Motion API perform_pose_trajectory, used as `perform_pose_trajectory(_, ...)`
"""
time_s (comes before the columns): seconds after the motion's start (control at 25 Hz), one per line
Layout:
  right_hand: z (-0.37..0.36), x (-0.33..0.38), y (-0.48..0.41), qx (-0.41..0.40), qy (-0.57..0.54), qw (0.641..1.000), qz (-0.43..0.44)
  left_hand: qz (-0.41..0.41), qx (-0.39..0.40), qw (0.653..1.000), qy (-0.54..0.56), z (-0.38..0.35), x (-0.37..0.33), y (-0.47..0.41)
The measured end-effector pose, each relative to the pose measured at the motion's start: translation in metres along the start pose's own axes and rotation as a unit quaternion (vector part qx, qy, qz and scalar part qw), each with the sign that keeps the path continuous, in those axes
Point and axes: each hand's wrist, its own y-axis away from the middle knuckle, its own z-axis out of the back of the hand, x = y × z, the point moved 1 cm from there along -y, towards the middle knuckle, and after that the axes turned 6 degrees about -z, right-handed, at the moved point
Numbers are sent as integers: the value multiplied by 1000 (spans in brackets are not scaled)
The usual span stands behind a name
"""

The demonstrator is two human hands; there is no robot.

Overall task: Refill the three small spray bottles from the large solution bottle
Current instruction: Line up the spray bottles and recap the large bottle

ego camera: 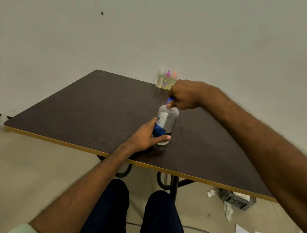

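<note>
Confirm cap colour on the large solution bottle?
Blue. The cap, held by the right hand, shows in the head view.

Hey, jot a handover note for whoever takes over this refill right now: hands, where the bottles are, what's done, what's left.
Left hand grips the large solution bottle low on its body, upright on the table.
Right hand pinches the blue cap at its top; opening or closing, cannot tell.
Three small spray bottles stand together at the table's far edge, sprayer tops on, yellowish liquid inside.
Done: no refill evident. Left, likely: open the large bottle, fill each small one, recap.
</note>
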Motion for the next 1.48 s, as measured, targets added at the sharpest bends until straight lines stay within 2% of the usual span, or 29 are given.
perform_pose_trajectory(0.12,-5,-1,4,-3,-39,999,-33,1,-3,1000,-7,-1,-2,1)
perform_pose_trajectory(0.28,-31,-7,19,-35,-164,984,-64,-5,-11,1000,-12,-1,-1,2)
perform_pose_trajectory(0.52,-88,-2,40,-72,-352,922,-146,-11,-30,999,-3,-2,-3,3)
perform_pose_trajectory(0.64,-105,5,40,-80,-364,917,-144,-10,-35,999,6,-3,0,1)
perform_pose_trajectory(0.84,-113,5,32,-101,-439,886,-113,3,-34,998,49,0,-3,0)
perform_pose_trajectory(1.04,-122,6,16,-109,-470,870,-96,12,-40,994,103,19,7,-11)
perform_pose_trajectory(1.16,-138,17,7,-108,-467,870,-116,20,-71,994,85,29,12,-17)
perform_pose_trajectory(1.32,-174,27,-3,-13,-388,909,-152,45,-134,989,40,40,21,-30)
perform_pose_trajectory(1.48,-186,24,-29,-16,-366,913,-180,77,-174,981,39,57,36,-57)
